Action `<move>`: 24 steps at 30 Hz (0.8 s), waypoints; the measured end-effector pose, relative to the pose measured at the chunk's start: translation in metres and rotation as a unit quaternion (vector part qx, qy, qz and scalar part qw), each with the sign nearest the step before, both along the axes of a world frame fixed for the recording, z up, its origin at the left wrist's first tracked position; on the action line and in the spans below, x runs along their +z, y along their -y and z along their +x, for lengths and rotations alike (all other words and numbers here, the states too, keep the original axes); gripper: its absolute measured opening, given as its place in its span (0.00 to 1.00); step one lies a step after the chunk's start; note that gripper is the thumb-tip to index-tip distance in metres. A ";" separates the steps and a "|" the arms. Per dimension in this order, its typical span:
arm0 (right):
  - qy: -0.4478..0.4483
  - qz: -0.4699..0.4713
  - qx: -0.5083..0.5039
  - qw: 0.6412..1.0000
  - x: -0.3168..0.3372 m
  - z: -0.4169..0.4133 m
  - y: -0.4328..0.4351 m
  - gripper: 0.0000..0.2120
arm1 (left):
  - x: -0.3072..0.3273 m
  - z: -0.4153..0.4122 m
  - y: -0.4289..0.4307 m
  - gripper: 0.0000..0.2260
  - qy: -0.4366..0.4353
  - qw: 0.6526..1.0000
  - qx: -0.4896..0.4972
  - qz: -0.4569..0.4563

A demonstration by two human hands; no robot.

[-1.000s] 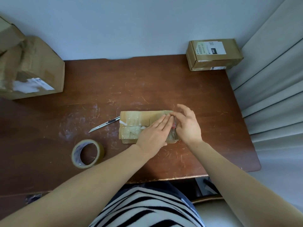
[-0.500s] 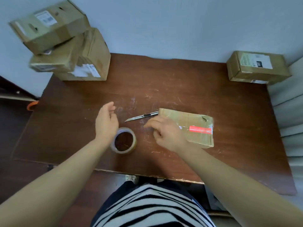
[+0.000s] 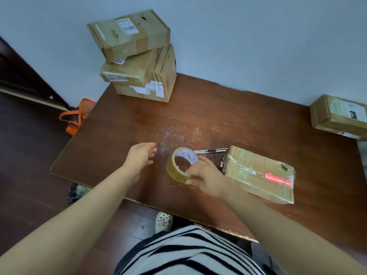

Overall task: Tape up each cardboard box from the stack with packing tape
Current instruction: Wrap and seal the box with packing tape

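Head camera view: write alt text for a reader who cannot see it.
A person's right hand grips a tan roll of packing tape, tilted on edge over a brown wooden table; the open left hand hovers beside it. A flat taped cardboard box lies to the right, and three cardboard boxes are stacked at the far left corner.

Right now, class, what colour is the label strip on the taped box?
The strip is red, clearest in the head view.
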State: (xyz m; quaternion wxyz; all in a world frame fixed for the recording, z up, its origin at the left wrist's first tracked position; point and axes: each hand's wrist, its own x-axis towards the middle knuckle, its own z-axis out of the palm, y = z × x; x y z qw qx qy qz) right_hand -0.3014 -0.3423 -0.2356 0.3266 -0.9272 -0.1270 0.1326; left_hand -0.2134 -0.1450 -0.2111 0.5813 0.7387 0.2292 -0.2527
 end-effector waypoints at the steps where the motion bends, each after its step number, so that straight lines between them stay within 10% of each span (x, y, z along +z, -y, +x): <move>1: -0.022 0.073 -0.027 0.997 0.007 0.000 0.004 0.03 | 0.004 0.002 0.003 0.19 -0.012 1.000 -0.023 -0.012; 5: -0.108 0.239 -0.108 0.959 0.038 -0.002 0.011 0.15 | 0.018 0.002 0.022 0.20 -0.016 0.991 -0.112 -0.068; 24: -0.183 0.332 -0.163 0.911 0.046 0.012 0.006 0.06 | 0.021 0.017 0.033 0.03 0.163 0.976 -0.131 -0.057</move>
